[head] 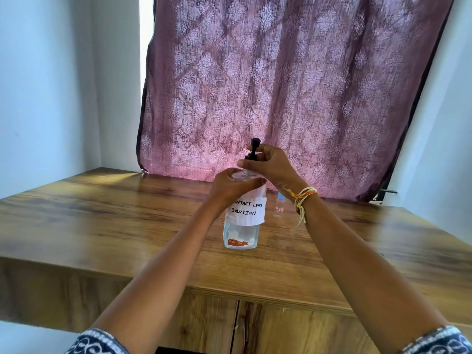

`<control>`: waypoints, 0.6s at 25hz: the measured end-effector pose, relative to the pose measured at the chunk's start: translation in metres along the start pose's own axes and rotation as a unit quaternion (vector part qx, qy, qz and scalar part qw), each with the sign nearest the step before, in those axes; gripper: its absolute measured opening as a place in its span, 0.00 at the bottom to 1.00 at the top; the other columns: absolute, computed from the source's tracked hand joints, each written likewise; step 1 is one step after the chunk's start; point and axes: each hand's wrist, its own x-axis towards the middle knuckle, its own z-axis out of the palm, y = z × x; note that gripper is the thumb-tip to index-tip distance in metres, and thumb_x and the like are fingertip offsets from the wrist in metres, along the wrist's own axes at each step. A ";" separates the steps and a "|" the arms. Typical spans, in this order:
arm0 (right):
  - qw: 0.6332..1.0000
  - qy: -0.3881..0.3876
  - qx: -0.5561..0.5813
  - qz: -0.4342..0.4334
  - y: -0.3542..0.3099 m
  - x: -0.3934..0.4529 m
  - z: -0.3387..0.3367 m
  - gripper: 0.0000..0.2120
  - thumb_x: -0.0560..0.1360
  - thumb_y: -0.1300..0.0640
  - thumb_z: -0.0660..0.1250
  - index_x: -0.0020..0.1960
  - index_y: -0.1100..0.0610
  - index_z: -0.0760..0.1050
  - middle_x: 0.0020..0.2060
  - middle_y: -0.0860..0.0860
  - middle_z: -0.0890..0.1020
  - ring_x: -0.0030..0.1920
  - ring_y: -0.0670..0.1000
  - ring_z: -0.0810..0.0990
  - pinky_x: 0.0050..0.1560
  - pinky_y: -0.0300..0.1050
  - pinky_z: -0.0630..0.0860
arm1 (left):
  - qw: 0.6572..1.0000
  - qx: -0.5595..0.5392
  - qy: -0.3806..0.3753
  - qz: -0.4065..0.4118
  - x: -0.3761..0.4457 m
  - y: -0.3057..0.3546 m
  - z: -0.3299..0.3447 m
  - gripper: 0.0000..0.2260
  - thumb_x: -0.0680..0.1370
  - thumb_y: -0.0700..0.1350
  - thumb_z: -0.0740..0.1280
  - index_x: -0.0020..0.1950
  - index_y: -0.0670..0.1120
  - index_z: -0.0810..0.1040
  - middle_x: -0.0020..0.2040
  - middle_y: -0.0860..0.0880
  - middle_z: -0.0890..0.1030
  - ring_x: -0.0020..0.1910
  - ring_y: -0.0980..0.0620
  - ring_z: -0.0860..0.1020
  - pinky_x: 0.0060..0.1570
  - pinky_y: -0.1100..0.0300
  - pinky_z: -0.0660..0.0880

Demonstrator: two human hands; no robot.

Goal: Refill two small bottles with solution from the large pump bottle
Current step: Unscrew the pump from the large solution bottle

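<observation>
Head view: the large pump bottle stands upright on the counter. The left hand wraps its shoulder; the right hand pinches the black pump collar. One small bottle stands just behind. Clear plastic, probably slippery and light; best held at the shoulder.

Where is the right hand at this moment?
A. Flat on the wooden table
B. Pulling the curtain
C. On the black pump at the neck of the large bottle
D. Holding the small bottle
C: the right hand has its fingers curled round the black pump at the neck of the large bottle, while the small bottle stands untouched behind its wrist.
</observation>
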 end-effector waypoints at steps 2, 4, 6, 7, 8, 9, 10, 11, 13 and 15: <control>1.000 0.028 0.008 0.004 0.000 0.001 0.000 0.19 0.66 0.66 0.77 0.55 0.62 0.78 0.39 0.53 0.84 0.39 0.52 0.83 0.51 0.51 0.81 | 1.000 -0.001 0.004 0.001 0.000 -0.001 0.000 0.12 0.66 0.53 0.78 0.43 0.52 0.78 0.40 0.54 0.84 0.40 0.54 0.83 0.43 0.57 0.80; 0.999 0.024 0.032 0.008 0.001 0.003 -0.002 0.16 0.67 0.70 0.73 0.54 0.62 0.78 0.43 0.56 0.84 0.44 0.54 0.83 0.56 0.55 0.79 | 1.000 -0.004 0.015 -0.002 0.001 -0.002 0.001 0.12 0.66 0.52 0.79 0.42 0.52 0.79 0.40 0.54 0.84 0.40 0.54 0.83 0.43 0.58 0.80; 1.000 0.003 0.014 -0.001 0.000 0.001 -0.002 0.14 0.67 0.68 0.75 0.51 0.59 0.78 0.45 0.58 0.84 0.46 0.55 0.83 0.56 0.54 0.80 | 1.000 -0.005 0.019 -0.004 0.002 -0.003 0.001 0.14 0.65 0.53 0.79 0.44 0.51 0.80 0.41 0.52 0.85 0.40 0.54 0.84 0.45 0.56 0.81; 1.000 0.003 -0.005 -0.007 -0.002 -0.001 -0.001 0.13 0.66 0.66 0.77 0.48 0.57 0.78 0.44 0.57 0.84 0.43 0.53 0.83 0.52 0.51 0.81 | 1.000 -0.006 0.017 -0.003 0.002 -0.004 0.001 0.15 0.65 0.53 0.79 0.46 0.50 0.81 0.42 0.51 0.85 0.41 0.53 0.84 0.46 0.55 0.81; 1.000 0.010 -0.012 -0.013 -0.003 -0.003 -0.002 0.14 0.65 0.65 0.78 0.47 0.56 0.78 0.42 0.57 0.85 0.40 0.51 0.84 0.49 0.48 0.81 | 1.000 -0.005 0.015 -0.003 0.002 -0.004 0.001 0.16 0.65 0.53 0.79 0.47 0.50 0.81 0.44 0.50 0.86 0.42 0.52 0.84 0.47 0.54 0.81; 1.000 0.021 -0.001 -0.017 -0.004 -0.004 -0.002 0.14 0.65 0.65 0.78 0.47 0.56 0.78 0.43 0.56 0.85 0.38 0.48 0.84 0.47 0.45 0.82 | 1.000 -0.003 0.014 -0.005 0.003 -0.004 0.001 0.17 0.65 0.54 0.79 0.48 0.49 0.81 0.44 0.49 0.86 0.43 0.52 0.84 0.47 0.54 0.81; 0.999 0.031 0.018 -0.020 -0.004 -0.005 -0.004 0.15 0.65 0.67 0.77 0.48 0.57 0.78 0.45 0.57 0.85 0.37 0.47 0.84 0.46 0.42 0.82 | 1.000 0.001 0.012 -0.008 0.003 -0.004 0.001 0.19 0.65 0.54 0.79 0.49 0.48 0.81 0.45 0.49 0.86 0.43 0.52 0.84 0.46 0.55 0.81; 0.998 0.040 0.035 -0.025 -0.006 -0.005 -0.006 0.15 0.65 0.68 0.76 0.49 0.60 0.78 0.47 0.59 0.85 0.39 0.47 0.84 0.47 0.40 0.82 | 1.000 0.004 0.012 -0.011 0.003 -0.003 0.001 0.21 0.64 0.55 0.79 0.51 0.46 0.81 0.46 0.47 0.86 0.43 0.52 0.84 0.45 0.55 0.81; 0.997 0.053 0.054 -0.032 -0.009 -0.003 -0.012 0.16 0.66 0.68 0.76 0.52 0.63 0.79 0.50 0.61 0.84 0.45 0.51 0.85 0.53 0.43 0.81 | 1.000 0.013 0.009 -0.010 0.002 -0.002 0.000 0.28 0.61 0.59 0.79 0.54 0.45 0.80 0.47 0.46 0.85 0.43 0.51 0.84 0.46 0.54 0.81; 0.994 0.065 0.079 -0.033 -0.015 0.002 -0.018 0.12 0.66 0.68 0.76 0.48 0.59 0.81 0.48 0.59 0.85 0.50 0.55 0.84 0.57 0.50 0.79 | 1.000 0.017 0.000 -0.011 0.002 -0.001 -0.001 0.28 0.57 0.62 0.78 0.50 0.48 0.79 0.47 0.46 0.85 0.42 0.50 0.84 0.47 0.53 0.82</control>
